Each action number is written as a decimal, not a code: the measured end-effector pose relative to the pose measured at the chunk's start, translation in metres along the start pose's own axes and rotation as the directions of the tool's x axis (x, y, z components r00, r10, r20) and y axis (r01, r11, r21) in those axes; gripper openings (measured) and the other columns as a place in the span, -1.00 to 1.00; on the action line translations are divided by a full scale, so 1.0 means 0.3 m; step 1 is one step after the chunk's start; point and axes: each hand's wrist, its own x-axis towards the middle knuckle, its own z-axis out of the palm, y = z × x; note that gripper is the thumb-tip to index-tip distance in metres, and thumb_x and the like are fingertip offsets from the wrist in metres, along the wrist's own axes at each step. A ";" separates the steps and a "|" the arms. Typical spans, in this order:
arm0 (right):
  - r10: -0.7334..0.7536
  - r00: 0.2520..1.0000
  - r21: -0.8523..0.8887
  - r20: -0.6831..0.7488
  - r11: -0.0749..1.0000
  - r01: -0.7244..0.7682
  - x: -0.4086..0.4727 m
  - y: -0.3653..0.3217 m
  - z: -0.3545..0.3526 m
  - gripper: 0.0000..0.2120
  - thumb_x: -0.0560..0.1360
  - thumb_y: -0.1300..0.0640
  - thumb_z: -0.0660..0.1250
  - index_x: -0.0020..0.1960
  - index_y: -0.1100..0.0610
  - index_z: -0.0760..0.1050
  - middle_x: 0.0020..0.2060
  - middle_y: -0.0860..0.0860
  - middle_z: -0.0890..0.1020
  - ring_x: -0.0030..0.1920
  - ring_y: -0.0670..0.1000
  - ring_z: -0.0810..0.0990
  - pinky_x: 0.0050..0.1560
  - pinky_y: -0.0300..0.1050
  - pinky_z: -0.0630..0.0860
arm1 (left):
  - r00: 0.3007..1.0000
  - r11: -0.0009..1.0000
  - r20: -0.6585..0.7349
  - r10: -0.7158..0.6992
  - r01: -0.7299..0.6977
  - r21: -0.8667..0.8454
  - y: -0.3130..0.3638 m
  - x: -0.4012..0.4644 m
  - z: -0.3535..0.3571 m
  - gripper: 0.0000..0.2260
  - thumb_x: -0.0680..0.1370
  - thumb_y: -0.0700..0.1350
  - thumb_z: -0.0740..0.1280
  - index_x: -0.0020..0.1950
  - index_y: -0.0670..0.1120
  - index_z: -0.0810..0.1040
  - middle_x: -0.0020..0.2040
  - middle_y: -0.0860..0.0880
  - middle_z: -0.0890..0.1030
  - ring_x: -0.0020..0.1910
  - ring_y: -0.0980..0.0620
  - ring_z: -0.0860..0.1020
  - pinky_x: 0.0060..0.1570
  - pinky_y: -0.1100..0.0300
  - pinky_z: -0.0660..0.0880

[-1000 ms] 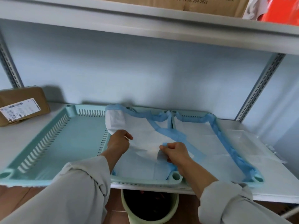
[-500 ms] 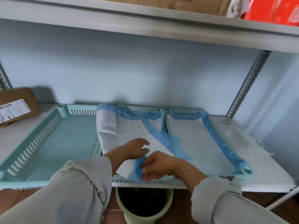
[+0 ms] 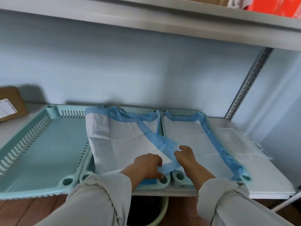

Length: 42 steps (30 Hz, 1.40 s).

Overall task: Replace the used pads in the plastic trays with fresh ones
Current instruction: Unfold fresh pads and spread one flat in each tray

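Because the left tray (image 3: 48,149) lies bare on the shelf (image 3: 268,181), its teal floor showing and no liner in it, it seems to be waiting for a fresh pad rather than holding a used one; a brown parcel (image 3: 9,103) sits behind its far left corner. Next to it, the middle tray (image 3: 84,176) carries the pad (image 3: 120,141) being handled: a white sheet with a blue border, creased and partly folded over, its left edge draped across the tray's left wall and its right border pulled in diagonally towards the near corner. The left hand (image 3: 146,165) has its fingers curled down on the pad's near blue edge at that corner, apparently pinching it, likely to gather the sheet for lifting out. Just right of it, the right hand (image 3: 187,159) lies at the seam between trays with loosely bent fingers touching the blue strip; whether it actually grips I cannot tell. The right tray (image 3: 244,177) holds a second pad (image 3: 192,141), spread flat with its blue border riding up the walls. Below the shelf edge stands a green bin (image 3: 161,207), presumably for the discarded pads.
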 end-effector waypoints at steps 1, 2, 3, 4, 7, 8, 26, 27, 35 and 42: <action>0.021 1.000 0.045 -0.009 0.999 -0.020 0.022 0.003 0.012 -0.57 0.59 0.23 0.19 0.44 0.23 0.27 0.37 0.18 0.40 0.28 0.17 0.44 0.24 -0.06 0.40 | 0.997 1.000 -0.079 -0.007 0.005 -0.031 -0.003 0.007 -0.003 -0.67 0.52 0.07 0.32 0.22 -0.03 0.49 0.19 -0.06 0.55 0.15 -0.05 0.51 0.01 0.15 0.40; 0.056 0.998 0.116 -0.022 0.992 -0.053 0.035 -0.002 0.024 -0.61 0.60 0.19 0.17 0.39 0.27 0.33 0.30 0.21 0.46 0.18 0.17 0.48 0.19 -0.05 0.42 | 0.982 0.995 -0.186 -0.036 0.019 -0.095 -0.011 0.012 -0.012 -0.73 0.54 0.03 0.27 0.18 -0.05 0.51 0.16 -0.08 0.57 0.13 -0.07 0.53 0.00 0.15 0.41; 0.086 0.995 0.194 -0.048 0.978 -0.075 0.050 -0.007 0.029 -0.63 0.61 0.14 0.13 0.34 0.31 0.38 0.20 0.23 0.51 0.09 0.17 0.50 0.16 -0.04 0.45 | 0.950 0.982 -0.300 -0.086 0.030 -0.186 -0.023 0.014 -0.024 -0.76 0.56 0.00 0.23 0.17 -0.07 0.50 0.13 -0.09 0.59 0.10 -0.09 0.55 -0.02 0.15 0.42; 0.116 0.990 0.266 -0.078 0.960 -0.091 0.075 -0.010 0.035 -0.60 0.63 0.08 0.10 0.31 0.34 0.40 0.12 0.24 0.53 0.06 0.19 0.51 0.18 0.02 0.48 | 0.903 0.959 -0.404 -0.150 0.032 -0.283 -0.039 0.017 -0.042 -0.78 0.57 -0.03 0.21 0.16 -0.07 0.48 0.09 -0.11 0.60 0.07 -0.11 0.56 -0.04 0.15 0.43; 0.235 0.971 0.508 -0.039 0.842 -0.183 0.101 -0.020 0.038 -0.48 0.59 -0.14 0.13 0.29 0.29 0.36 0.08 0.22 0.53 0.10 0.23 0.55 0.20 0.15 0.50 | 0.775 0.885 -0.550 -0.313 0.028 -0.464 -0.097 0.019 -0.090 -0.82 0.58 -0.09 0.17 0.16 -0.07 0.41 -0.06 -0.09 0.59 -0.10 -0.13 0.56 -0.15 0.11 0.44; 0.226 0.974 0.514 -0.017 0.838 -0.186 0.113 -0.021 0.049 -0.47 0.56 -0.16 0.21 0.24 0.29 0.37 0.05 0.20 0.54 0.08 0.21 0.56 0.19 0.16 0.51 | 0.752 0.877 -0.566 -0.339 0.034 -0.480 -0.116 0.018 -0.098 -0.83 0.58 -0.11 0.16 0.15 -0.07 0.40 -0.12 -0.08 0.57 -0.16 -0.12 0.55 -0.20 0.11 0.44; -0.123 0.992 0.296 0.018 0.948 0.112 0.034 -0.120 0.096 -0.82 0.48 0.13 0.31 -0.28 0.17 0.47 -0.21 0.16 0.61 -0.13 0.17 0.63 -0.01 0.09 0.59 | 0.831 0.938 -0.471 -0.297 0.161 -0.308 -0.117 -0.038 -0.121 -0.83 0.51 0.00 0.25 -0.01 -0.08 0.43 -0.03 -0.06 0.58 -0.09 -0.07 0.52 -0.22 0.15 0.34; -0.111 0.992 0.383 0.065 0.920 0.077 0.008 -0.125 0.079 -0.85 0.49 0.15 0.29 -0.22 0.19 0.48 -0.18 0.17 0.62 -0.14 0.16 0.63 -0.05 0.04 0.60 | 0.830 0.932 -0.469 -0.302 0.155 -0.326 -0.110 -0.049 -0.125 -0.84 0.50 -0.03 0.25 -0.01 -0.09 0.45 -0.02 -0.06 0.59 -0.08 -0.08 0.52 -0.21 0.15 0.35; -0.041 0.999 0.785 0.028 0.620 0.004 -0.149 -0.135 -0.091 -0.85 0.55 0.21 0.19 0.08 0.24 0.44 -0.11 0.20 0.60 -0.26 0.11 0.61 -0.27 -0.07 0.60 | 0.502 0.888 -0.787 -0.359 -0.075 -0.453 -0.016 -0.178 -0.236 -0.96 0.51 -0.18 0.20 -0.11 -0.14 0.40 -0.31 -0.07 0.49 -0.26 -0.16 0.48 -0.37 0.13 0.32; 0.055 0.947 0.271 0.317 0.951 -0.145 -0.266 0.010 -0.136 -0.79 0.47 0.25 0.18 0.09 0.29 0.41 -0.23 0.22 0.64 -0.28 0.11 0.66 -0.22 -0.11 0.59 | 0.937 0.993 -0.330 -0.115 0.108 -0.039 0.022 -0.172 -0.040 -0.73 0.51 0.04 0.28 0.15 -0.05 0.43 0.16 -0.09 0.55 0.15 -0.14 0.52 0.00 0.09 0.44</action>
